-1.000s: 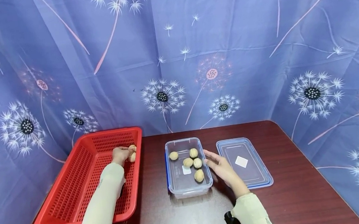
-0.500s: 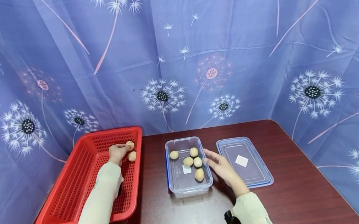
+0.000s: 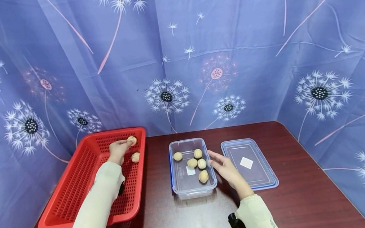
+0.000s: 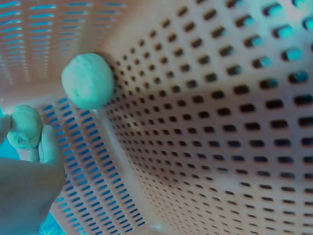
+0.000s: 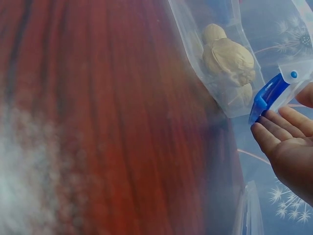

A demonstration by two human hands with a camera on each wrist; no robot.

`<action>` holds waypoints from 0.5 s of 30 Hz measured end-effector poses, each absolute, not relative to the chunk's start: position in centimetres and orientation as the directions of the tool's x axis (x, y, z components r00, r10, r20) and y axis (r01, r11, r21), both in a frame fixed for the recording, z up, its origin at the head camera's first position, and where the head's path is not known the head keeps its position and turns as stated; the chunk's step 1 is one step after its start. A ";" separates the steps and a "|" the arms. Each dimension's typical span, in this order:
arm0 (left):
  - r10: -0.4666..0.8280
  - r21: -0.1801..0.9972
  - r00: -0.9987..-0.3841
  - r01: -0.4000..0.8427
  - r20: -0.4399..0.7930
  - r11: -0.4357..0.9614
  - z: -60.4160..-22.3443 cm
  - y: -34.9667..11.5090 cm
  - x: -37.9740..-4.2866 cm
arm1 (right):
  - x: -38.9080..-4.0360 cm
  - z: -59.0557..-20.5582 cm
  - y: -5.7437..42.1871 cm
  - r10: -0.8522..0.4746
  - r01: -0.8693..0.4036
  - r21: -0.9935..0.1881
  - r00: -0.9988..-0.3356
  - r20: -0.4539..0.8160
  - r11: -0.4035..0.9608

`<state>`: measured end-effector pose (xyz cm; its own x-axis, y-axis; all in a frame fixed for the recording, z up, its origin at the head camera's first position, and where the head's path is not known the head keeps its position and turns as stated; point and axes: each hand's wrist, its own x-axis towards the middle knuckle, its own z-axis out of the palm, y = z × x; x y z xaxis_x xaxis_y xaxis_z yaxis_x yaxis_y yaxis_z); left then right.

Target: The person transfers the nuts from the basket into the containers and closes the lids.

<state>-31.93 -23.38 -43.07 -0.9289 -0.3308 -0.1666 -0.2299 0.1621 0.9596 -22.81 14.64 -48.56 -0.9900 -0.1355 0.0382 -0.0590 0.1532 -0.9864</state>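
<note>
Inside the red plastic basket [image 3: 91,223], my left hand [image 3: 118,151] pinches a walnut [image 3: 132,140] between thumb and fingers, raised near the far right corner. The left wrist view shows this pinched walnut [image 4: 25,125] clearly. Another walnut [image 3: 135,157] lies against the basket's right wall. My right hand [image 3: 226,170] has its fingers extended at the right side of a clear plastic container [image 3: 194,192]. In the right wrist view, its fingertips touch or nearly touch a blue latch [image 5: 274,93]. Several walnuts [image 3: 192,163] lie loose in the container.
A clear lid with a blue seal [image 3: 250,177] and a white label lies on the dark red-brown table [image 3: 308,175], right of the container. A strip of table separates basket and container. A blue dandelion-print curtain [image 3: 177,56] closes off the back and sides.
My left hand has lifted one walnut away from the other and moved it towards the basket's far right corner. The right hand stays by the container.
</note>
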 end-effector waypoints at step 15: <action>-0.435 0.986 -0.887 -0.168 -0.152 0.000 -40.8 -22.0 -31.8 | -22.9 -48.7 14.6 -0.121 -0.062 -0.985 -0.992 0.043 0.162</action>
